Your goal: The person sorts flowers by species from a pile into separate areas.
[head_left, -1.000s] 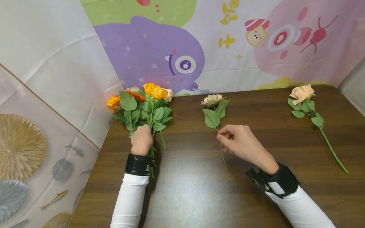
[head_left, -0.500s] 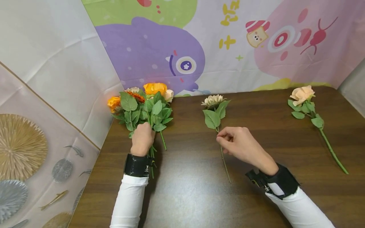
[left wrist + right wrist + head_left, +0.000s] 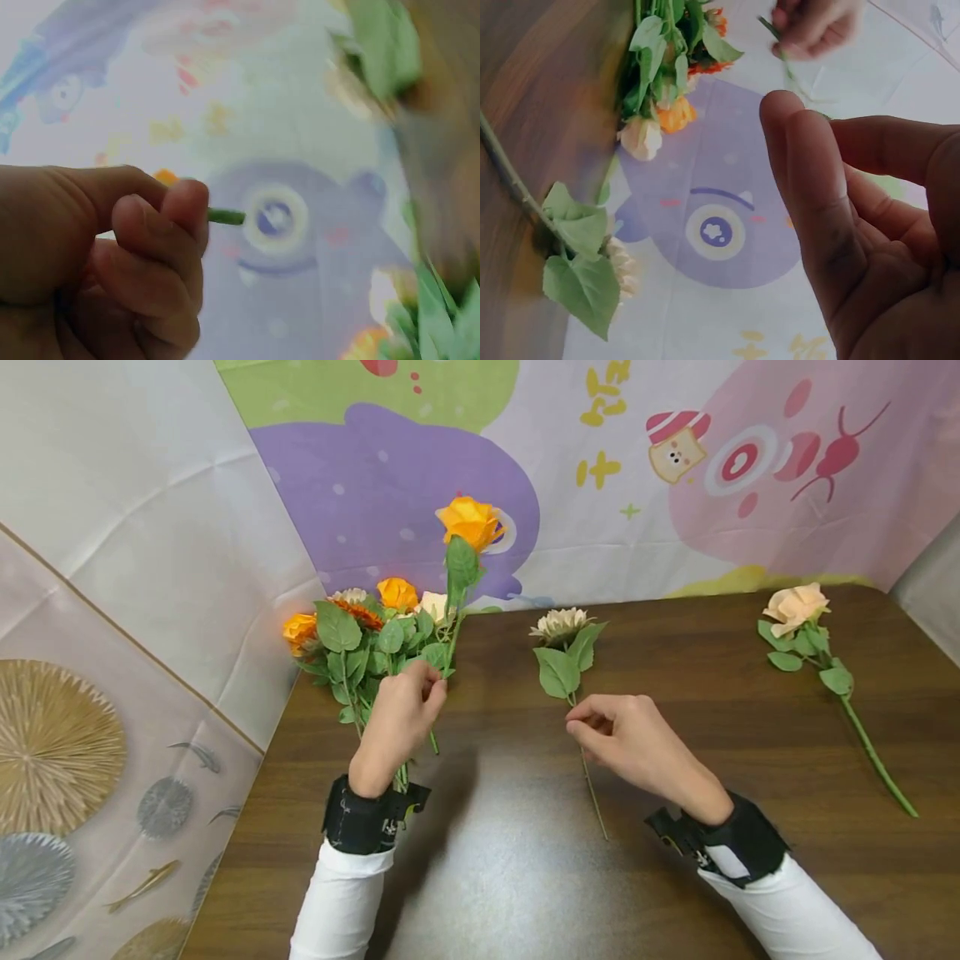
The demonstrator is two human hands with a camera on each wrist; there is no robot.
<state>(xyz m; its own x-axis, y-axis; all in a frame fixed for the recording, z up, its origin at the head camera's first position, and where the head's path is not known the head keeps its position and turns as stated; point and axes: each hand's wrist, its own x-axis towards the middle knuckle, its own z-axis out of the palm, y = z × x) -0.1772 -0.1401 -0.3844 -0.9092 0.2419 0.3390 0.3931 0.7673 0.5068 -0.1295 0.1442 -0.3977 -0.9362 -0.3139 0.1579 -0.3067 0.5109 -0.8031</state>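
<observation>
My left hand [image 3: 401, 718] pinches the stem of an orange rose [image 3: 471, 522], whose bloom stands raised above the other flowers. In the left wrist view the cut end of the green stem [image 3: 226, 217] pokes out past the fingers. Beneath and behind that hand lies a bunch of orange, rust and cream flowers [image 3: 341, 647]. My right hand [image 3: 645, 739] hovers over the stem of a cream daisy-like flower [image 3: 558, 625] lying mid-table. Its thumb and fingers are loosely curled together; the right wrist view shows nothing held, the flower's stem [image 3: 514, 176] lying apart.
On the right of the brown wooden table [image 3: 510, 877] lies a peach rose [image 3: 795, 608] with a long green stem. A cartoon-printed cloth [image 3: 600, 552] hangs along the back edge, and a pale patterned sheet [image 3: 172, 693] borders the left.
The left hand has drawn an orange rose up out of the bunch, lifting it and tilting it to the right. My right hand has stayed nearly still.
</observation>
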